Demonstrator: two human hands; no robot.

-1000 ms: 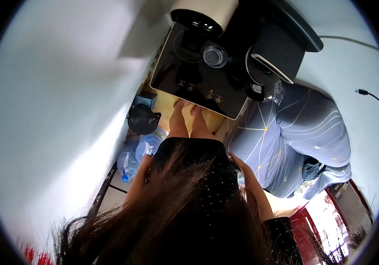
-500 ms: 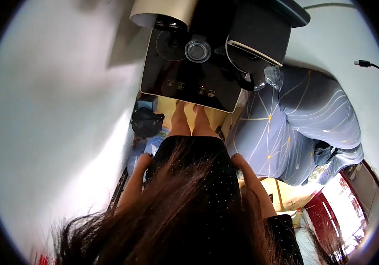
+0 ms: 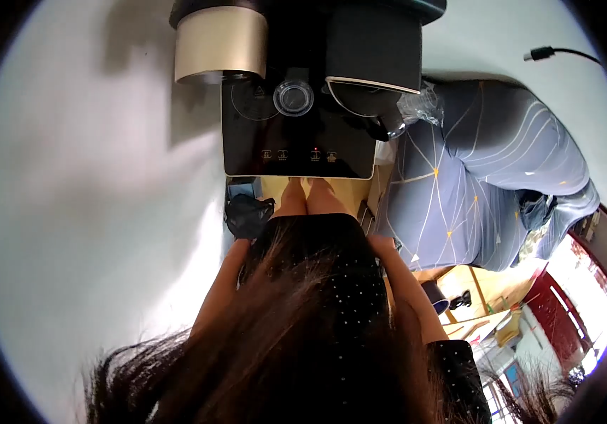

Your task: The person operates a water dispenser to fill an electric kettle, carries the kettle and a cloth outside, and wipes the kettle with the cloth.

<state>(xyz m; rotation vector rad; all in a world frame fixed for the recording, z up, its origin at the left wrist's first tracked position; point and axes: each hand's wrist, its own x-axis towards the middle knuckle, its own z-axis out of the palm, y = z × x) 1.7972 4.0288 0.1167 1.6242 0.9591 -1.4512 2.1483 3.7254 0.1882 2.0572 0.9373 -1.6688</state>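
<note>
Both of my arms hang down beside a black dotted garment (image 3: pixel 353 283). My left hand (image 3: pixel 238 249) is at the garment's left edge, just below a dark bag (image 3: pixel 248 215); its fingers are hidden. On the other side, my right hand (image 3: pixel 382 246) rests near the garment's edge, close to a grey-blue patterned cover, and its fingers cannot be made out. Ahead stands a black glossy appliance (image 3: pixel 296 152) with touch icons and a small red light. A round clear glass lid or cup (image 3: pixel 293 97) sits on it, between a gold cylinder (image 3: pixel 222 42) and a dark box-shaped part (image 3: pixel 374 49).
The grey-blue patterned cover (image 3: pixel 487 169) bulges at the right, with crumpled clear plastic (image 3: pixel 420 106) by its top. A black cable (image 3: pixel 542 54) lies against the pale surface at upper right. A white wall (image 3: pixel 84 212) fills the left. Yellowish floor shows at lower right.
The view has shifted and turned, so the appliance appears further left and straighter. More of the floor and objects at lower right shows. Both hands remain beside the garment.
</note>
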